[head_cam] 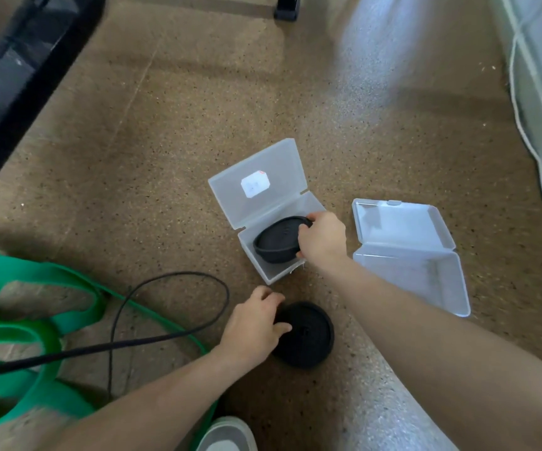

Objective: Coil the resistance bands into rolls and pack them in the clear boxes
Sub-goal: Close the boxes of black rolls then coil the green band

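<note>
An open clear box (264, 271) lies on the floor at the centre, its lid with a white label tipped back. My right hand (323, 236) grips a coiled black band (276, 239) that sits tilted inside this box. Nearer to me a second black rolled band (308, 340) lies flat on the floor, and my left hand (253, 323) holds its left edge with curled fingers. A second clear box (425, 271) lies open and empty to the right. Uncoiled green bands (29, 320) sprawl at the left.
A thin black cord (172, 278) loops across the green bands. Black equipment framing (19, 76) runs along the upper left. A white cord (536, 151) trails down the right edge by a pale wall. My shoe (227, 434) shows at the bottom.
</note>
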### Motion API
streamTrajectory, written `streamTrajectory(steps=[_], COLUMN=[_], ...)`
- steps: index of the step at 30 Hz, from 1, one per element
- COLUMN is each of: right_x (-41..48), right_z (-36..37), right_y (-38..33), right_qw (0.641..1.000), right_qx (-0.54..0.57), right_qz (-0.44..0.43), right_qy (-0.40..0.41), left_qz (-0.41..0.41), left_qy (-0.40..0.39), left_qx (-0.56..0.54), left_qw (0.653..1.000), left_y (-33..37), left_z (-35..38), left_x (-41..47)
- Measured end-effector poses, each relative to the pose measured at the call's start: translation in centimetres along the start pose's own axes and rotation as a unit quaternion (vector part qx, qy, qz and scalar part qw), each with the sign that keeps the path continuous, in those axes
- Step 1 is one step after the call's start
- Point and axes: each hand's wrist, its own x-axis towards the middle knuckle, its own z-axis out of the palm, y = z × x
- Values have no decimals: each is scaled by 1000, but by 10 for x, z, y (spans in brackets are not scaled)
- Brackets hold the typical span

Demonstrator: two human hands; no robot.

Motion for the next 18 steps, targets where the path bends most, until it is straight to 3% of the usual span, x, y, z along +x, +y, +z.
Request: streamTrajectory(steps=[13,18], right_x=[-4,4], right_z=[5,-9], right_y=[3,1], right_qw=[997,994], right_qx=[-32,3], right_qz=[-67,-42], right_qy=[10,-104], left_qz=[65,64], left_qy=[-94,-81], left_qx=[112,112], left_qw=[987,988], left_y=[23,19], left_z=[-10,-9], left_x=[11,10])
